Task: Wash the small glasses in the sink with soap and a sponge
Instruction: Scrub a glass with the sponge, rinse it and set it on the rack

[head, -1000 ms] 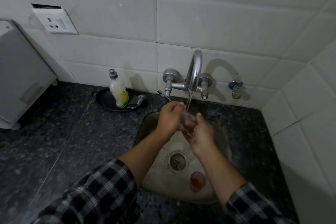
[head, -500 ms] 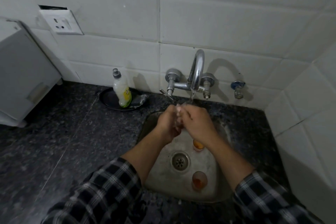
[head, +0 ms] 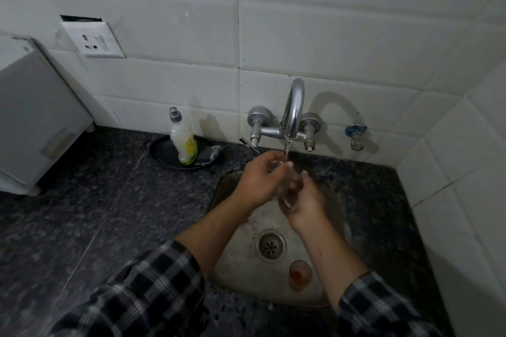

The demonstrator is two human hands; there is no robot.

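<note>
Both my hands meet over the steel sink (head: pixel 232 276), just under the tap (head: pixel 293 109), which runs a thin stream of water. My left hand (head: pixel 257 180) grips a small clear glass (head: pixel 283 182) from the left. My right hand (head: pixel 302 200) holds the same glass from the right and below, fingers curled against it. The glass is blurred and mostly hidden between the fingers. Another small glass (head: pixel 300 273) with orange residue stands in the sink, near the drain (head: pixel 271 245) and beside my right forearm. I see no sponge in either hand.
A dish soap bottle (head: pixel 183 142) stands on a black plate (head: pixel 161 152) left of the tap, with a crumpled scrubber (head: pixel 215 152) at the plate's edge. Dark granite counter (head: pixel 95 213) surrounds the sink. A grey appliance (head: pixel 32 123) stands far left. Tiled walls close the back and right.
My right hand has slid down and to the right off the top of the glass. My right arm now hides a second orange-stained glass seen behind the drain half a second ago.
</note>
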